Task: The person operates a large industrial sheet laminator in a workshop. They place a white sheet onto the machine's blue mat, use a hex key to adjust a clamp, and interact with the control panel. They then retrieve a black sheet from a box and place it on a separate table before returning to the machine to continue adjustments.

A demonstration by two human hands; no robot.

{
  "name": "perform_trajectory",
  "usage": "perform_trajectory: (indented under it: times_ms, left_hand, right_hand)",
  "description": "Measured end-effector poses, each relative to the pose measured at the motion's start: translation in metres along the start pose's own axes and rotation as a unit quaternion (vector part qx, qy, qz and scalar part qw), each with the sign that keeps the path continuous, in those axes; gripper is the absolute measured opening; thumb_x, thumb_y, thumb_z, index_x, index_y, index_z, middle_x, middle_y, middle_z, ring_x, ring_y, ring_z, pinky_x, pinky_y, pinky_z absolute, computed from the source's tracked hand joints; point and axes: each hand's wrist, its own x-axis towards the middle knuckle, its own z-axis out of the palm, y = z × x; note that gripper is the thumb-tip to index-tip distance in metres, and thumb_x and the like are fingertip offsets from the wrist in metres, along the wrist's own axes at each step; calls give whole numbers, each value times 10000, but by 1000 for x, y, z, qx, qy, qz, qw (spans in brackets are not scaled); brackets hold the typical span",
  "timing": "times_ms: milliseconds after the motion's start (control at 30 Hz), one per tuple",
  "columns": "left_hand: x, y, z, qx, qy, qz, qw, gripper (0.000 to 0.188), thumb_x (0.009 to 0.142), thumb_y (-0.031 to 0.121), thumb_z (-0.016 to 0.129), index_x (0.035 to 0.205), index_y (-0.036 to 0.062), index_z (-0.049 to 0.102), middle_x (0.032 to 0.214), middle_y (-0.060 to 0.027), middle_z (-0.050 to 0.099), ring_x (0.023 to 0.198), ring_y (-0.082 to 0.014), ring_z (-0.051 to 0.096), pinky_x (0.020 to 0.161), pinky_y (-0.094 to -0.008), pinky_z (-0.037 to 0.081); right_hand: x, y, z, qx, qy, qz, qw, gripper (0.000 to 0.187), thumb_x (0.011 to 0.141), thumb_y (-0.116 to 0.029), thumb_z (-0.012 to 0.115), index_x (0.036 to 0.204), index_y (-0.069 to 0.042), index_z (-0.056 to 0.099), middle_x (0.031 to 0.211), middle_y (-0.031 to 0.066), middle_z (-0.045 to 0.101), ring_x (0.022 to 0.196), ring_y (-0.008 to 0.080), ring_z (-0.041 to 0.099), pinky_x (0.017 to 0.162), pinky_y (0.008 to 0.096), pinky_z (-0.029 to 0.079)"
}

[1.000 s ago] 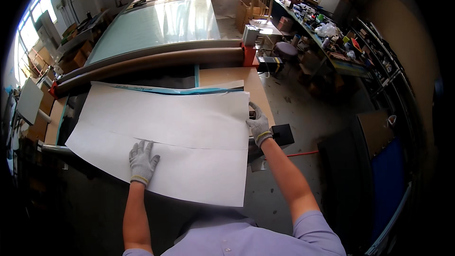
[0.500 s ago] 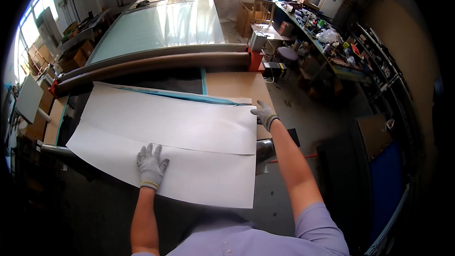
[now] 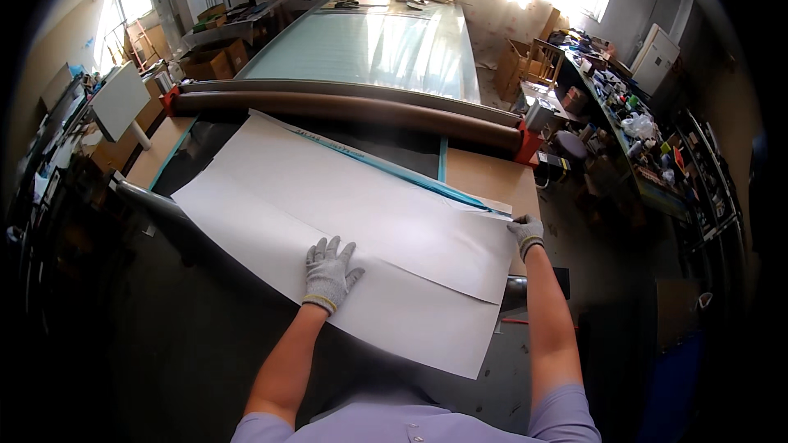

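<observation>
Large white sheets (image 3: 386, 238) overlap on the machine bed in front of me, their near edge hanging past the front roller. Gloved in grey, my left hand (image 3: 330, 273) lies flat on the lower sheet with its fingers spread. My right hand (image 3: 526, 231), in a matching glove, is closed at the far right corner of the upper sheet, fingertips pinching its edge. Along the far edge of the sheets runs a blue strip (image 3: 394, 170), partly covered by the white. Which layers are between my right fingers is hidden.
Beyond the sheets a long brown roller (image 3: 353, 111) spans the bed between red end brackets (image 3: 528, 143). A pale glass-like table (image 3: 369, 45) extends behind it. A cluttered workbench (image 3: 632, 127) stands at right, cardboard boxes (image 3: 209, 63) at far left. A metal roller (image 3: 152, 197) edges the bed's front.
The view has turned, so the scene sits further right and tilts. My right fingers, spread before, have closed at the sheet's corner. My left hand stays flat on the white sheet.
</observation>
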Motion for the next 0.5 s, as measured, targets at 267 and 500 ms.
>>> perform_trajectory:
  times_ms: [267, 500]
  left_hand:
    - [-40, 35, -34, -205, 97, -17, 974, 489, 860, 351, 710, 1229, 52, 592, 1157, -150, 612, 1019, -288, 611, 886, -407, 500]
    - [-106, 129, -35, -776, -378, -142, 484, 865, 882, 609, 593, 1443, -6, 358, 1326, -143, 560, 1155, -252, 580, 1023, -394, 456]
  right_hand:
    - [-82, -70, -80, 72, 60, -276, 957, 82, 892, -33, 619, 911, -15, 542, 849, 79, 628, 773, 98, 579, 684, 275, 477]
    - [-150, -33, -220, 398, -125, -116, 902, 414, 903, -35, 598, 1303, 41, 522, 1113, 79, 642, 945, 122, 615, 837, 246, 505]
